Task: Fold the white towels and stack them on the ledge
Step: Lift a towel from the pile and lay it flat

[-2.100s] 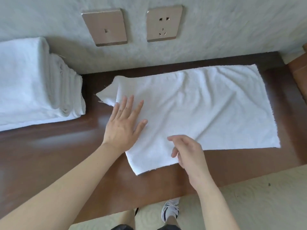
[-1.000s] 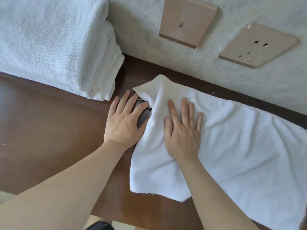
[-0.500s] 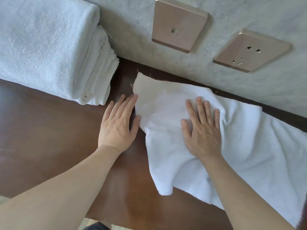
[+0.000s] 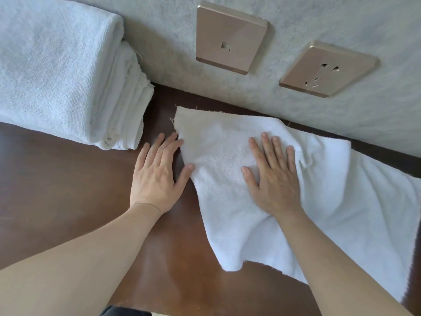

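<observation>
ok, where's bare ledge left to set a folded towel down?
Bare wood ledge in front of the towel stack, left of the left hand. Crowded right: open towel under the right hand runs to the wall.

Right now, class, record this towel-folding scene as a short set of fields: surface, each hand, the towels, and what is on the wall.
surface: dark brown ledge against a pale textured wall
left hand: left hand flat on the ledge, fingers straight, thumb touching the loose towel's left edge
right hand: right hand pressed flat on the loose towel, fingers spread
loose towel: loose towel spread out, wrinkled, not yet folded
stack: folded towels piled at the left by the wall
wall: blank plate and socket plate
</observation>
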Available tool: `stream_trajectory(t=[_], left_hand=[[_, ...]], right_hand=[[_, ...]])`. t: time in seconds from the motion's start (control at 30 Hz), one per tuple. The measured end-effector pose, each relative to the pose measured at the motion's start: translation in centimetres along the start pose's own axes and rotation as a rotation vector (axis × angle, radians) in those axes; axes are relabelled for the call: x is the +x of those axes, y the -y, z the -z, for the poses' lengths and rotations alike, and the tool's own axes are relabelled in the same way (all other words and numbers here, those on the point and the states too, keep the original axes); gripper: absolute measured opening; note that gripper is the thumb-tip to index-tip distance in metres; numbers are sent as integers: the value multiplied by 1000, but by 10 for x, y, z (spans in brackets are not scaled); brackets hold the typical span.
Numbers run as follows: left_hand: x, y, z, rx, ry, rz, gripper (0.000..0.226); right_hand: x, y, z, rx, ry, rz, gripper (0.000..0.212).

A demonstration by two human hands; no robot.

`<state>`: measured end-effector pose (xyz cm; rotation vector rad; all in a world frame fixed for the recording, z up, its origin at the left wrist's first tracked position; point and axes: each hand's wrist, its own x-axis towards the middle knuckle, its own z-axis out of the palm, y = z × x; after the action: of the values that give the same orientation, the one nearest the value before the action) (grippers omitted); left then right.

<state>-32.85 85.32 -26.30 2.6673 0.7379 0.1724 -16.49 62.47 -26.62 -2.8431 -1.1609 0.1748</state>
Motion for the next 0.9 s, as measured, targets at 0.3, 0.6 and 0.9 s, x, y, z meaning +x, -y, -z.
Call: stream_trajectory(t=[0.3,0.6,0.9], left_hand=[[0,0,0,50,19,4,73],[-2,0,1,-1,19,8,68],[-2,-2,4,-49,13,18,58]], right_hand=[[-23,81,6,112,-50,-109,61],[-20,143,-3,198,44,-290,64],[-35,98,4,180,2,-266,54]])
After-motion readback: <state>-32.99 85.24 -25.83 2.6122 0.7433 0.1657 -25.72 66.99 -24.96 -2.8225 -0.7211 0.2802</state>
